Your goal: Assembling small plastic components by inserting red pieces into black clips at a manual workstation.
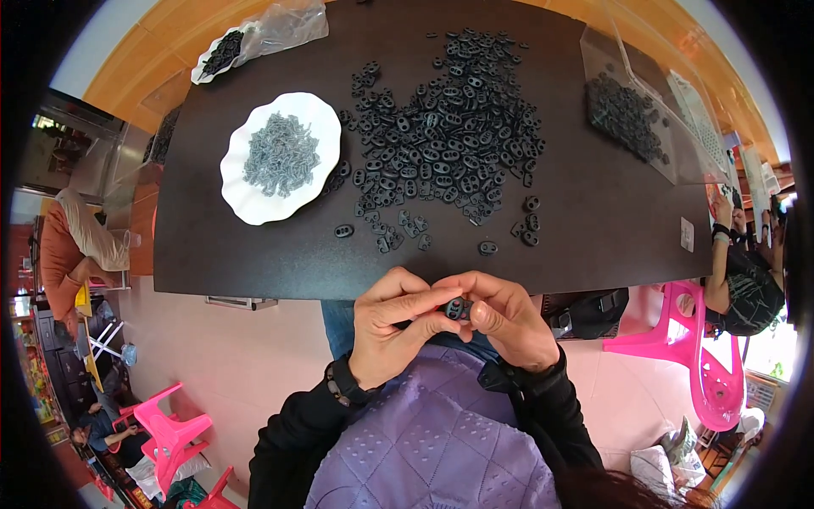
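Note:
Just in front of the table's near edge, my left hand (397, 321) and my right hand (507, 321) meet with fingers closed around one small black two-hole cord lock (456, 309). Its holed face shows between the fingertips; the rest of it is covered by them. Beyond my hands, a large heap of black two-hole cord lock pieces (458, 119) spreads across the dark table (288, 261). A few pieces lie apart from the heap, nearer to me. On the left, a white scalloped plate (239, 193) holds a mound of small metal springs (284, 154).
A clear plastic box (678, 157) with small black parts stands at the right. At the far left corner are a small white dish (200, 71) of black pieces and a clear bag (288, 32). Pink plastic chairs (174, 428) and other people (750, 293) are around.

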The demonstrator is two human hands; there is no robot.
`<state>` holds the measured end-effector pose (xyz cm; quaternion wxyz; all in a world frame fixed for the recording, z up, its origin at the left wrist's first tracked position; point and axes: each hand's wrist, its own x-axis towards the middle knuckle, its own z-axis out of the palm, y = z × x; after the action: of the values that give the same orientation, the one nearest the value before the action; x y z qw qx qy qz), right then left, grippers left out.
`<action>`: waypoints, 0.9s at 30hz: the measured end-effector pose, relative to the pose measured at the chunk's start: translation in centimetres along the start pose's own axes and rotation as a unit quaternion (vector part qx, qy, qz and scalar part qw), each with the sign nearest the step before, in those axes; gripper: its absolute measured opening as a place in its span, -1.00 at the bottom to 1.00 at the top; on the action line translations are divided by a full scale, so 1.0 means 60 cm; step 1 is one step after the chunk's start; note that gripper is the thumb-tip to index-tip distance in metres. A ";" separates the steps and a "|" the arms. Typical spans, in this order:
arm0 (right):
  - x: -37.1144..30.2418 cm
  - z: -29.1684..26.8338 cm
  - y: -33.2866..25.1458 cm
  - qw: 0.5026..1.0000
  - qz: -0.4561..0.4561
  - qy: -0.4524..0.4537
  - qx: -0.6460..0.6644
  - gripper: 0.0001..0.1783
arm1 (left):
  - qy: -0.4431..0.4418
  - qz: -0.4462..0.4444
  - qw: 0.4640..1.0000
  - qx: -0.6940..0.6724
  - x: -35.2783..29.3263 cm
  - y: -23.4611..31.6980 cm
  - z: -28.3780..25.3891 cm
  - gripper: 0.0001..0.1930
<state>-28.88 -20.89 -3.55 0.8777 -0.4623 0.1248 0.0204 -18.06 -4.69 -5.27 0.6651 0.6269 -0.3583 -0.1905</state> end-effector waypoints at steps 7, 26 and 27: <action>-0.002 -0.015 0.009 0.998 -0.005 -0.048 0.038 -0.45 | -0.012 0.039 0.994 0.103 0.001 0.009 -0.002 -0.55; 0.006 -0.012 0.017 0.995 0.017 -0.044 0.091 -0.53 | -0.006 0.121 0.979 0.166 0.006 0.011 -0.004 -0.51; 0.007 -0.012 0.018 0.995 0.015 -0.040 0.087 -0.53 | -0.003 0.114 0.980 0.161 0.006 0.012 -0.003 -0.52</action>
<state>-28.80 -20.91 -4.90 0.9183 -0.3815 0.0979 0.0412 -17.82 -4.71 -4.46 0.5719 0.6800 -0.4556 -0.0550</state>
